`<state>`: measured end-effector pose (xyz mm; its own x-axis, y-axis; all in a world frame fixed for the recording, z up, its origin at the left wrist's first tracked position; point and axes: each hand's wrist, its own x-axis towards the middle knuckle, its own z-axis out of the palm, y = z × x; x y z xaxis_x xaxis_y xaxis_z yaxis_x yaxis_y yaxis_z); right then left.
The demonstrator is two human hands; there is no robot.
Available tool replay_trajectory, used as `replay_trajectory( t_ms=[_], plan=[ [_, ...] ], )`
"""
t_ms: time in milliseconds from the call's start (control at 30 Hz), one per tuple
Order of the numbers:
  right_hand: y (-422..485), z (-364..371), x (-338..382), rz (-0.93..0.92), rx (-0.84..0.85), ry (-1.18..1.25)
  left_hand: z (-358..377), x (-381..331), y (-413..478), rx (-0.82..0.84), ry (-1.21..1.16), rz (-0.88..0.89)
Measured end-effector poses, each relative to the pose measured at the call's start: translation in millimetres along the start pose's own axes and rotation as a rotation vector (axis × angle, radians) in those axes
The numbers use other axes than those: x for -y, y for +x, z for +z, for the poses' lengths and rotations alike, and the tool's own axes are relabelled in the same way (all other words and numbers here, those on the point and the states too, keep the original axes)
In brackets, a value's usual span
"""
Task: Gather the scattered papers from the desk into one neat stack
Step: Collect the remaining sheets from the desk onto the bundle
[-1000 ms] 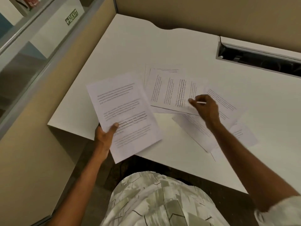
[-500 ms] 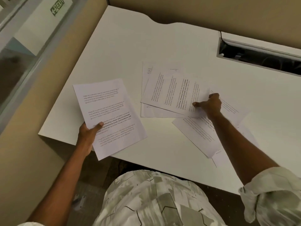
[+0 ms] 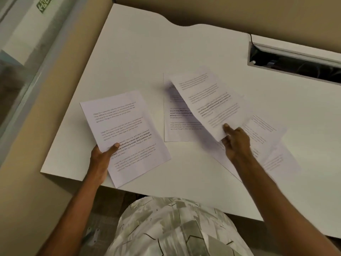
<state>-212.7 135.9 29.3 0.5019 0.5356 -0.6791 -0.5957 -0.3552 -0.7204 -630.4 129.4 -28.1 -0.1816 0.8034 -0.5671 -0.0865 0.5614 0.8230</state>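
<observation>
Head view: left hand (image 3: 102,157) grips the collected sheets (image 3: 125,137) over the near-left edge of the desk (image 3: 140,52). Right hand (image 3: 235,143) pinches a lifted sheet (image 3: 210,100) near the middle; other loose papers (image 3: 269,145) lie around it. Gathering looks partly done; next, this sheet should go squarely onto the left-hand sheets.

Desk (image 3: 184,52) spans view; cable slot (image 3: 295,63) at far right. Left hand (image 3: 100,157) at near left edge, gripping held sheets (image 3: 125,133) above desk. Right hand (image 3: 236,143) at centre-right, pinching lifted sheet (image 3: 208,100) by near corner. Flat sheet (image 3: 177,124) beneath it, to left. More loose sheets (image 3: 267,145) overlapped right of right hand, partly under wrist.
</observation>
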Motion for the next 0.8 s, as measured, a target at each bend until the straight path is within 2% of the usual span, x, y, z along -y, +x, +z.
replay_trajectory(
  t_ms=[200,367,433,533,600,733,800],
  plan=[
    [-29,33,-60,-0.002,0.01,-0.038,11,-16,21,0.07,0.022,0.011],
    [-33,45,-68,0.096,0.151,-0.215,17,-22,35,0.094,0.066,0.019],
    [-36,41,-60,0.17,0.242,-0.382,16,-22,39,0.107,0.065,0.022],
    [-41,29,-37,0.231,0.382,-0.884,12,-23,42,0.122,0.062,0.037],
    [-36,26,-15,0.093,0.339,-1.03,7,-24,44,0.109,0.064,0.048],
    [-2,34,29,-0.403,0.005,-0.973,3,-26,45,0.111,0.117,0.112],
    [24,43,40,-0.53,-0.136,-1.037,3,-28,46,0.12,0.135,0.146]
  ],
)
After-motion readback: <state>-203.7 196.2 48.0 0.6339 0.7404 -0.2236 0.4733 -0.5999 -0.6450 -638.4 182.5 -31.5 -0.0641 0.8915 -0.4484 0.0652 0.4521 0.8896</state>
